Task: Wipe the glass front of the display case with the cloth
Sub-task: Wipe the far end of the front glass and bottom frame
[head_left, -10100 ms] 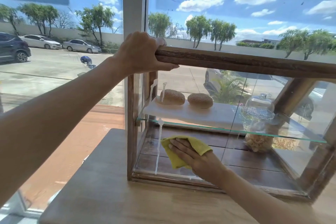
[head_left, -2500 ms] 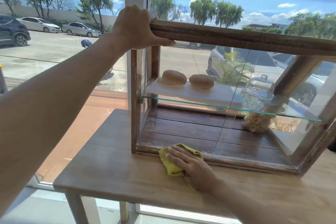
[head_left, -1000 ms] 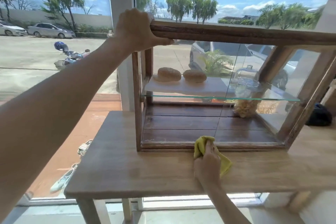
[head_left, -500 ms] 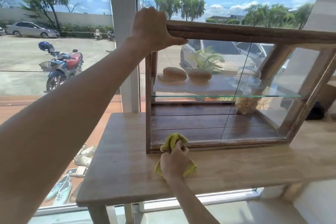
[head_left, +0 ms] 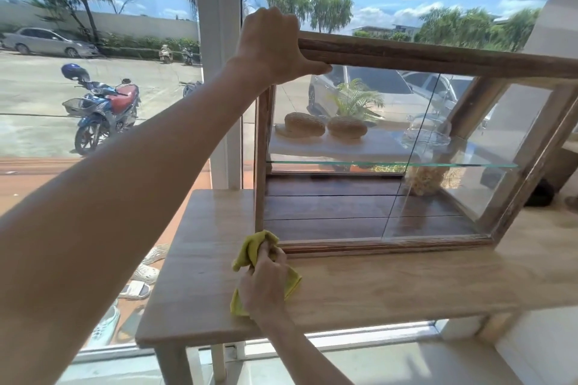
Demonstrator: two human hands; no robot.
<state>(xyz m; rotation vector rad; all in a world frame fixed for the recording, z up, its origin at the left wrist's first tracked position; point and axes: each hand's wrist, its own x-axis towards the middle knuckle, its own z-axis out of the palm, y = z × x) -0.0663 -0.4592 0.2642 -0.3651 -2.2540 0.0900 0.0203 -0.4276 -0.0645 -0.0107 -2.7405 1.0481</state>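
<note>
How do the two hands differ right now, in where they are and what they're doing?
The left hand is up high, gripping the top rail of the display case; the right hand is down low on the table. The left hand holds bare wood; the right hand's fingers bunch the yellow cloth at the case's bottom left corner. Both have curled fingers, and neither touches the glass.

Hard daylight pours in through the window [head_left: 93, 72], with the sky and pavement outside very bright. The glass front [head_left: 359, 141] of the display case [head_left: 438, 56] carries pale reflections (a car, a palm). The tabletop [head_left: 391, 284] shows a soft sheen. Straight lines bow toward the right and lower edges. The left forearm, large at lower left, is soft; detail is slightly smeared throughout.
</note>
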